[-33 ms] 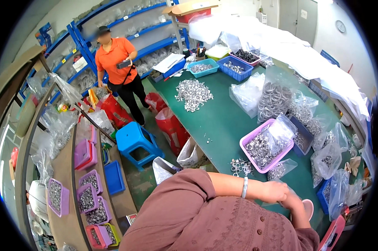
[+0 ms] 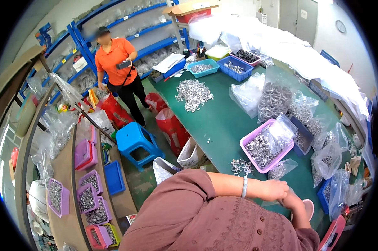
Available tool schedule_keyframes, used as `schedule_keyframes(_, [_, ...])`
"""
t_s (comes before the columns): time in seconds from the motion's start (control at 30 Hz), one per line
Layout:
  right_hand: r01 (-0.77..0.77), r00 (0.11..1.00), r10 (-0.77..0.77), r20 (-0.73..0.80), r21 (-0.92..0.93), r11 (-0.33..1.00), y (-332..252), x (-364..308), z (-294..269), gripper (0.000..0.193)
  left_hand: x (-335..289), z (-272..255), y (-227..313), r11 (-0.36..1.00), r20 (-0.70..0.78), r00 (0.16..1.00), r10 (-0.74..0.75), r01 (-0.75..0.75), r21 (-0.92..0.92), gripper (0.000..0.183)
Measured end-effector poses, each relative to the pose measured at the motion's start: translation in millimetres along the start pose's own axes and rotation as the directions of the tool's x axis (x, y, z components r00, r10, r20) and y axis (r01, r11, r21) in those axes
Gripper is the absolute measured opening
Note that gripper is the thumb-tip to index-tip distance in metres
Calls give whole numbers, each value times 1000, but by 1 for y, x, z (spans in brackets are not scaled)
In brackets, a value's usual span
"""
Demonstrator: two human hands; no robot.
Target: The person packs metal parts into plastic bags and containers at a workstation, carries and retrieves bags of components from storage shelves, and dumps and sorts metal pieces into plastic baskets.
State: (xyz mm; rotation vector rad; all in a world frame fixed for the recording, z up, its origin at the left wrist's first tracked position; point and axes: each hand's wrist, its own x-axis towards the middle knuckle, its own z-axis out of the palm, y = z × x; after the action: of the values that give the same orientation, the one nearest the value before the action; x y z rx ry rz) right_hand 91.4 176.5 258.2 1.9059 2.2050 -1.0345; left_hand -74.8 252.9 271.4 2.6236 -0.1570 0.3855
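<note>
My left hand point(image 2: 275, 190), with a pale bangle point(image 2: 244, 187) on its wrist, reaches across in front of my body, its fingers curled closed. Against its fingertips is my right hand point(image 2: 292, 201), also closed; its fingers are partly hidden. Some clear film shows beside the hands, but what they pinch is too small to make out. Just beyond them lies a clear bag of metal parts point(image 2: 281, 169). Farther off stands a pink-purple basket point(image 2: 262, 170) full of silvery ring-shaped clamps, with a clear bag on top. Loose metal rings point(image 2: 241, 167) lie left of it.
A heap of small metal pieces point(image 2: 194, 95) lies on the green table point(image 2: 222, 121). Bags of rings point(image 2: 275, 100) and a dark bin point(image 2: 302, 138) crowd the right. On the left are a blue stool point(image 2: 138, 142), a shelf with baskets, and a person in orange point(image 2: 118, 58) holding a dark device.
</note>
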Motion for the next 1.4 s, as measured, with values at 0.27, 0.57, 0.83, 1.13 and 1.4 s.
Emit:
schedule_keyframes(0.27, [78,997,-68,-38,411,908,-68,-17,-34,21,-37,-13,-5,974,-215,968,-132,86,-210,7])
schedule_keyframes(0.57, [460,858,-310,-410,347,817,-109,9,-53,20,-119,-60,-16,654,-453,545,-705,252,-714,25])
schedule_keyframes(0.83, [354,935,-283,-214,634,688,-133,88,-73,25,-251,-77,-32,423,-416,78,-906,132,-897,28])
schedule_keyframes(1.13, [205,920,-381,87,722,661,-234,233,-85,46,-322,-29,9,305,-343,-134,-930,244,-921,26])
schedule_keyframes(1.4, [122,902,-411,135,832,541,-357,332,-73,57,-354,18,27,196,-304,-237,-923,390,-900,25])
